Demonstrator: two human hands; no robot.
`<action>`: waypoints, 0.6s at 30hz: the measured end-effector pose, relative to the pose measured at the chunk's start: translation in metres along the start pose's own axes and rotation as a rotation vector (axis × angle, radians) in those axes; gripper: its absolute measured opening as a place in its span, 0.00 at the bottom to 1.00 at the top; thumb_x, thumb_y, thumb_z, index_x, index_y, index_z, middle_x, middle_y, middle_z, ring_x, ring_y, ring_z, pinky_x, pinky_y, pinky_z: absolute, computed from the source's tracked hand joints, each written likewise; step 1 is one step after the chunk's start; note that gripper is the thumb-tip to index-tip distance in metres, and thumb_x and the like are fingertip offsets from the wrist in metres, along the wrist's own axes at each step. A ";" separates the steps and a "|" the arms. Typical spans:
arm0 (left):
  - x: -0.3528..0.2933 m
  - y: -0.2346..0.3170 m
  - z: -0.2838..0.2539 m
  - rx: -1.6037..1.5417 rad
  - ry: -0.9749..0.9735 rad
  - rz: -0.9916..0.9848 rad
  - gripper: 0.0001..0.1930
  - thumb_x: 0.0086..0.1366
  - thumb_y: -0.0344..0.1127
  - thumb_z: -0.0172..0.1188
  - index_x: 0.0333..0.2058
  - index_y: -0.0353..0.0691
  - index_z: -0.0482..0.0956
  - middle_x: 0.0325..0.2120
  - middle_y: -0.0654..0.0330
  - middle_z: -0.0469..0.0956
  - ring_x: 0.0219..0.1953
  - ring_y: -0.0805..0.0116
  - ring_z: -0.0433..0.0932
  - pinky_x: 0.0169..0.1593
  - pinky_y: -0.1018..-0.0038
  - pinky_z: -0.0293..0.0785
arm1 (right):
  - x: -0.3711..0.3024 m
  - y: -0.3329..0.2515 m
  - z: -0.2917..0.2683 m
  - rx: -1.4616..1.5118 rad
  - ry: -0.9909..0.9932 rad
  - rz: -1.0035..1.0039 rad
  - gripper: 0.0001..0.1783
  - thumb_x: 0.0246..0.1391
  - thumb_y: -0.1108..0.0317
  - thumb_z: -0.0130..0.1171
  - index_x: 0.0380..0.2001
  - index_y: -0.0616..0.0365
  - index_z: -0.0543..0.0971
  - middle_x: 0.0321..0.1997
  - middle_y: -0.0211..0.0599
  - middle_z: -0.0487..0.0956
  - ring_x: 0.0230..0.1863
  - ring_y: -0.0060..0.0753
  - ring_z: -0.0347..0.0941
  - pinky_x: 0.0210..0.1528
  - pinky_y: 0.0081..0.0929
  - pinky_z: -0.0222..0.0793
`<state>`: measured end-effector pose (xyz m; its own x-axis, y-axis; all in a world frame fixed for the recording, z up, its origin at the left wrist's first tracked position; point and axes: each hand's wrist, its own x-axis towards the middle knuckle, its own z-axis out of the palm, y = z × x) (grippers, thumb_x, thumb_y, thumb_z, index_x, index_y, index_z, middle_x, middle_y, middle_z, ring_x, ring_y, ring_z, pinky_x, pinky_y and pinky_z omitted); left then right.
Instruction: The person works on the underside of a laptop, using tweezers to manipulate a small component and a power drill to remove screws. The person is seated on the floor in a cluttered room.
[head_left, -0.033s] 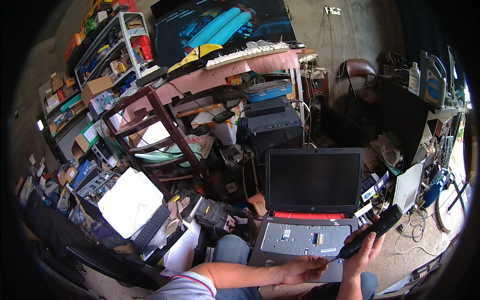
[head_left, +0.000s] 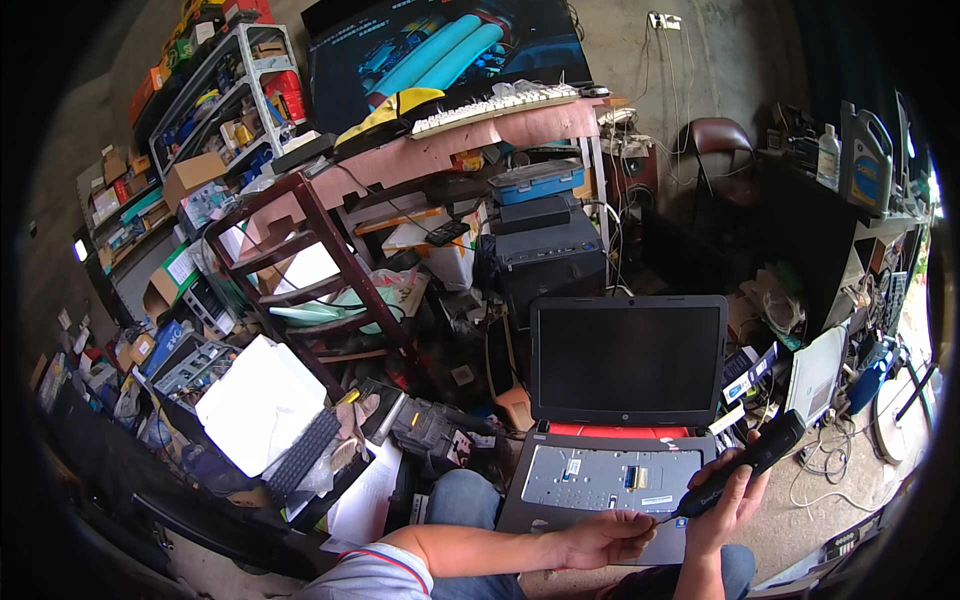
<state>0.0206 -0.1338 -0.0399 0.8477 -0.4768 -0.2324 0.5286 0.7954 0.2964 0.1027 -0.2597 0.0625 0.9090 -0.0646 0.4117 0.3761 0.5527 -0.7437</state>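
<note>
A black cordless electric screwdriver [head_left: 752,462] is gripped in my right hand [head_left: 728,505], its thin bit slanting down to the left. At the end of that bit, the fingers of my left hand [head_left: 612,538] are pinched together; what they hold is too small to make out. Both hands are over the near right part of an open laptop's base [head_left: 540,500]. The keyboard is off this base, showing a grey metal plate [head_left: 600,480] with ribbon connectors. Its dark screen [head_left: 627,358] stands upright behind, with a red strip [head_left: 640,432] along the hinge.
On the left, a loose black keyboard [head_left: 303,460] lies against a white panel [head_left: 262,400]. A wooden chair [head_left: 318,270] and a black printer-like box [head_left: 550,250] stand beyond the laptop. Cables [head_left: 835,460] and a silver laptop lid [head_left: 815,375] are on the right.
</note>
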 end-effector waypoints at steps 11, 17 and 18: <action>0.005 -0.002 0.013 -0.149 -0.099 0.054 0.10 0.71 0.34 0.52 0.46 0.35 0.73 0.37 0.61 0.78 0.38 0.76 0.79 0.47 0.79 0.81 | -0.005 -0.008 0.007 0.039 -0.023 -0.142 0.33 0.67 0.53 0.47 0.65 0.61 0.54 0.38 0.34 0.67 0.28 0.21 0.67 0.30 0.18 0.65; 0.006 -0.003 0.014 -0.204 -0.148 0.069 0.10 0.71 0.33 0.52 0.46 0.35 0.74 0.38 0.60 0.78 0.39 0.74 0.80 0.48 0.79 0.81 | -0.006 -0.010 0.007 0.050 -0.017 -0.180 0.33 0.67 0.53 0.47 0.66 0.61 0.53 0.38 0.34 0.66 0.29 0.20 0.66 0.30 0.19 0.65; 0.007 -0.004 0.014 -0.217 -0.155 0.066 0.10 0.71 0.33 0.52 0.46 0.35 0.74 0.38 0.60 0.79 0.40 0.74 0.81 0.48 0.79 0.81 | -0.006 -0.010 0.007 0.050 -0.019 -0.182 0.33 0.67 0.53 0.47 0.66 0.61 0.53 0.38 0.34 0.66 0.29 0.20 0.66 0.30 0.19 0.65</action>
<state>0.0248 -0.1452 -0.0294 0.8856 -0.4592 -0.0695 0.4641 0.8804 0.0973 0.0918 -0.2592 0.0714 0.8231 -0.1520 0.5472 0.5241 0.5743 -0.6289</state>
